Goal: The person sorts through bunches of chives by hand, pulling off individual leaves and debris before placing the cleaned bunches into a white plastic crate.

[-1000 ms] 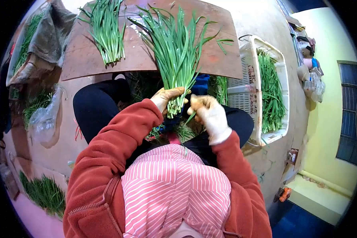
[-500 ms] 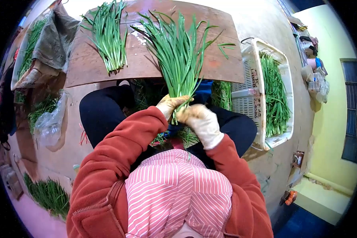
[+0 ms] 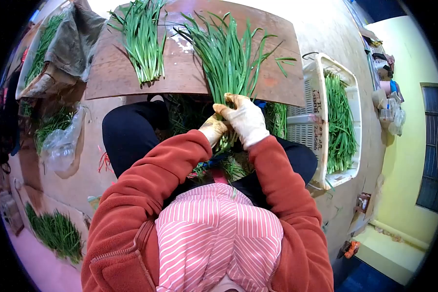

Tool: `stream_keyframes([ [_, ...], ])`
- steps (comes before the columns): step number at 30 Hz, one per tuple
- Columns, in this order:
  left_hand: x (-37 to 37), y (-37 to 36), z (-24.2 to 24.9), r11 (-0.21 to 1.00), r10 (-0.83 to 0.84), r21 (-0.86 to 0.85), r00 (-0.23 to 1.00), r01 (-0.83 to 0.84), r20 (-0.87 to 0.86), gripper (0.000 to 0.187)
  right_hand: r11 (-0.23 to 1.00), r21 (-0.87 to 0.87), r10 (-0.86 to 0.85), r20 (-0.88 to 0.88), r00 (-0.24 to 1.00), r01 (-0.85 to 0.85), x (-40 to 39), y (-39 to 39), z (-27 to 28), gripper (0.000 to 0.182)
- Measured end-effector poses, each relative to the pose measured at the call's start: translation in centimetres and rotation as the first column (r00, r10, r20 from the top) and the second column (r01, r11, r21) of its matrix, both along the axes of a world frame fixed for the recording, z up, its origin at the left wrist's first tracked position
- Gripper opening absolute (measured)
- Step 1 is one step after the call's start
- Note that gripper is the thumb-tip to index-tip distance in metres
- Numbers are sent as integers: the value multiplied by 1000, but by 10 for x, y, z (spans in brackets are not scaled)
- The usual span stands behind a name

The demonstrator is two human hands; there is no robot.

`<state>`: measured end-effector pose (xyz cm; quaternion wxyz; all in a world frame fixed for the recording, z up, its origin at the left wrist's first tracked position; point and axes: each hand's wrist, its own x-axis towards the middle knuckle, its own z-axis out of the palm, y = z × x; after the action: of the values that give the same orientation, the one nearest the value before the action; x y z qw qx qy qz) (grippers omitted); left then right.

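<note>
A loose bunch of garlic chives (image 3: 226,61) stands in front of me, its green leaves fanned out over the board and its pale stalks toward my lap. My gloved left hand (image 3: 213,130) is closed round the lower stalks. Just above it, my gloved right hand (image 3: 242,118) wraps the bunch from the right, thumb and fingers round the stalks. Both gloves are pale with yellowish stains. Some stalk ends show below my hands. Another pile of garlic chives (image 3: 143,46) lies to the left on the wooden board (image 3: 185,80).
To the right is a white plastic crate (image 3: 321,131) holding chives (image 3: 339,121). More chives lie on the floor at lower left (image 3: 56,233). Clear plastic bags (image 3: 63,148) and a cloth-covered container (image 3: 73,46) are on the left. Scraps lie between my legs.
My right hand has moved up from the stalk ends to grip the bunch above my left hand. The view has shifted slightly.
</note>
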<state>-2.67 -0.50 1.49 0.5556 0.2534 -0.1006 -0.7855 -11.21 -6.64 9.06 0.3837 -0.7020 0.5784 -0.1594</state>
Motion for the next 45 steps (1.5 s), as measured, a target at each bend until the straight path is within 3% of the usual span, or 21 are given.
stream_keyframes([
  [3,2,-2,-8,1000,-20,-21,991,23,132,42,888,452,-231,266,936,91,1,-9,-6,24],
  [8,12,-1,6,991,-126,30,992,127,-29,38,849,517,-364,427,828,107,-18,1,11,23],
  [9,15,-1,10,981,-170,81,982,176,-80,37,915,387,-311,486,817,118,-23,4,9,23],
  [11,18,-4,-12,965,-223,56,914,257,-339,45,920,358,-348,554,756,161,-32,14,11,22],
  [13,18,-6,-20,962,-258,-11,892,274,-372,43,957,262,-249,532,809,123,-37,29,12,17],
  [15,14,0,-14,989,-135,22,953,146,-273,38,993,-108,78,401,913,-38,-32,48,26,13],
  [16,14,-2,-35,984,-180,-30,952,178,-246,34,925,-332,298,334,894,-184,-31,50,24,15],
  [17,11,-13,-68,938,-283,146,936,316,-207,33,872,-394,399,225,889,-292,-28,54,19,15],
  [19,12,-8,2,959,-227,182,973,217,40,34,774,-450,533,82,842,-446,-19,63,19,14],
  [22,14,-6,4,952,-253,182,967,245,24,37,799,-445,525,189,830,-404,-14,79,12,17],
  [25,16,-2,3,961,-233,160,972,227,20,39,869,-131,492,348,798,-478,-21,85,31,17],
  [26,16,-1,4,960,-227,169,974,222,9,39,857,149,385,449,806,-493,-23,87,49,16],
  [29,17,-1,-1,966,-214,150,977,211,5,38,560,604,104,628,771,-568,-40,81,68,20],
  [31,16,-1,1,963,-212,177,976,201,46,38,469,650,181,592,785,-598,-54,68,73,22],
  [33,16,0,1,967,-194,176,980,183,48,38,691,524,405,290,867,-498,-65,50,84,24],
  [35,18,0,1,960,-219,183,975,211,26,39,893,58,433,-380,817,-447,-93,33,41,28],
  [37,17,0,2,962,-219,174,975,210,35,40,995,60,82,-60,995,-79,-81,5,32,28],
  [39,17,1,2,965,-216,166,975,205,47,40,993,105,-54,-8,998,55,-52,-18,48,28],
  [41,16,1,2,969,-206,156,977,194,63,41,987,-148,-57,40,998,62,-35,-41,17,30],
  [43,15,2,-1,965,-213,175,974,198,74,41,1000,-5,-10,-178,984,9,-10,-63,3,31],
  [45,15,0,-1,966,-191,176,981,191,-18,40,960,274,-102,127,987,64,-6,-70,-7,26],
])
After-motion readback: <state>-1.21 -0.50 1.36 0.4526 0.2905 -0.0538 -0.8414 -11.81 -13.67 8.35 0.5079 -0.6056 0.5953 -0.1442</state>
